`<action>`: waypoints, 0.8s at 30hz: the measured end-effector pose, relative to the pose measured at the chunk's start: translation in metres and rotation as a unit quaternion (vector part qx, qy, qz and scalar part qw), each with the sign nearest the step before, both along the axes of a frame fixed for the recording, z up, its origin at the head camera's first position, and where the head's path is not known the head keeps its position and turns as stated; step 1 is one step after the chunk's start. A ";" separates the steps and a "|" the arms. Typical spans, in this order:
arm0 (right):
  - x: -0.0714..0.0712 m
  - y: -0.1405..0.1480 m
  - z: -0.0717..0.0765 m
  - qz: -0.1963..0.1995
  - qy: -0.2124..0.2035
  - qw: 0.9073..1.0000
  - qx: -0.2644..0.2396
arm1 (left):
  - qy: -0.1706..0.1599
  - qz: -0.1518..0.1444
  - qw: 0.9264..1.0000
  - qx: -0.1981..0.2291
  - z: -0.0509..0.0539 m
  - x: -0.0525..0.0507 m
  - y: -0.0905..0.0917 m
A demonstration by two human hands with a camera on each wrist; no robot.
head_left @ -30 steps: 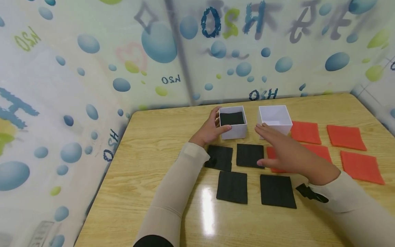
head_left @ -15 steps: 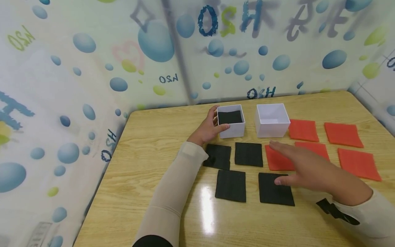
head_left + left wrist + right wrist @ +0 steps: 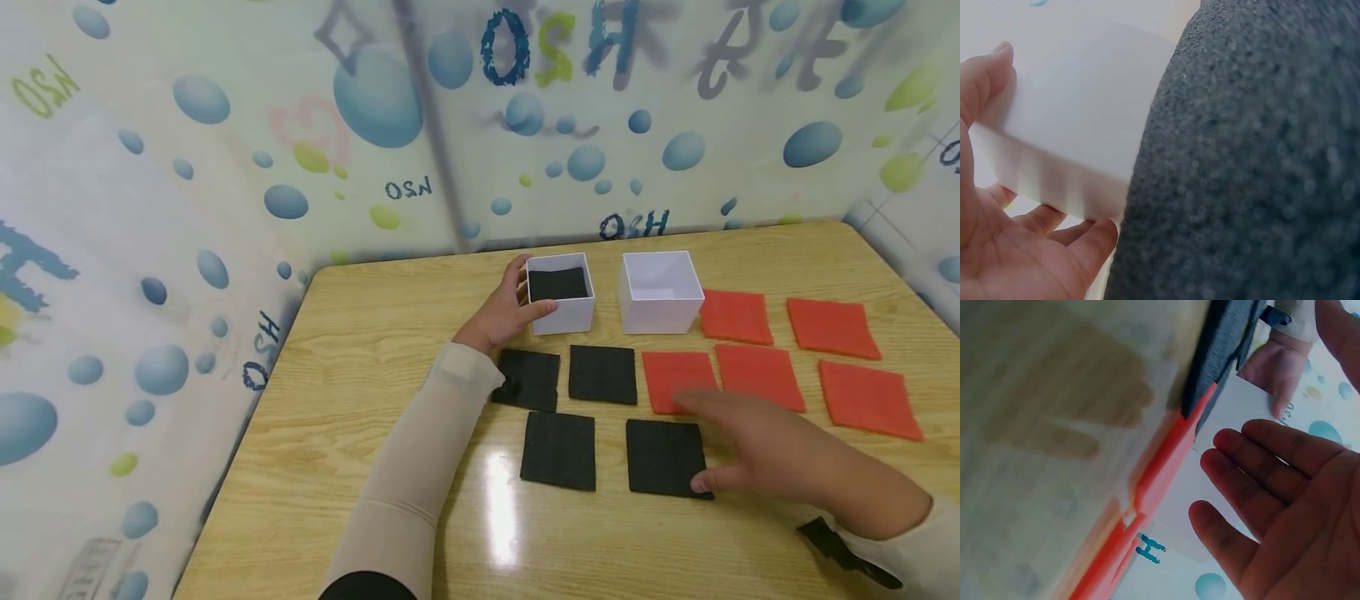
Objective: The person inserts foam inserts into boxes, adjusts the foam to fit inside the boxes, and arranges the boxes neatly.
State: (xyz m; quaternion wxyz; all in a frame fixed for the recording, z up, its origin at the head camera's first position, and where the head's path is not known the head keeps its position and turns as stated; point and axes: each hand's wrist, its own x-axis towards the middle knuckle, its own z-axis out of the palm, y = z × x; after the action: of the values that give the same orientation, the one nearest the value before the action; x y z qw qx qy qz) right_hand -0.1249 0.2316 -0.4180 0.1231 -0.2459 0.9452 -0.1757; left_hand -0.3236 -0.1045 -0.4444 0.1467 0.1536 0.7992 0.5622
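My left grip (image 3: 501,313) clasps the white box (image 3: 572,317) on the table (image 3: 360,358) – steadying it, I judge. My right grip (image 3: 776,454), spread and unladen, hovers over a black square (image 3: 662,454) – lifting that would want a pinch.

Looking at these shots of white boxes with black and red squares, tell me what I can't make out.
Head view: what lies under the black piece in the left white box; piece and walls hide it.
Head view: the near floor of the right white box, behind its front wall.
Left wrist view: the box's far end, behind a blurred dark surface.
Right wrist view: part of the right hand, cut off by the right edge.
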 end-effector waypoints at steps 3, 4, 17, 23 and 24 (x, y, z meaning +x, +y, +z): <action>0.003 0.000 -0.004 0.003 -0.003 1.000 0.018 | 0.000 0.001 1.000 0.000 0.000 0.000 0.000; 0.004 0.000 -0.005 0.005 -0.002 1.000 0.024 | 0.000 0.001 1.000 0.000 0.000 0.000 0.000; 0.009 -0.010 -0.009 0.011 -0.019 0.996 0.081 | -0.001 -0.004 1.000 0.005 0.000 0.000 0.000; 0.010 -0.013 -0.010 0.010 -0.029 0.995 0.098 | -0.005 -0.001 1.000 -0.005 0.000 0.000 -0.001; 0.010 -0.013 -0.010 0.011 -0.028 0.995 0.100 | -0.005 -0.001 1.000 -0.003 0.000 -0.001 -0.001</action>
State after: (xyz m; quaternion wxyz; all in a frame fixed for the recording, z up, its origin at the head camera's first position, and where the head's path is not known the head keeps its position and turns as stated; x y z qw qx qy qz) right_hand -0.1150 0.2183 -0.4283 0.1758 -0.2376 0.9514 -0.0860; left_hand -0.3243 -0.1050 -0.4443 0.1520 0.1515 0.7999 0.5605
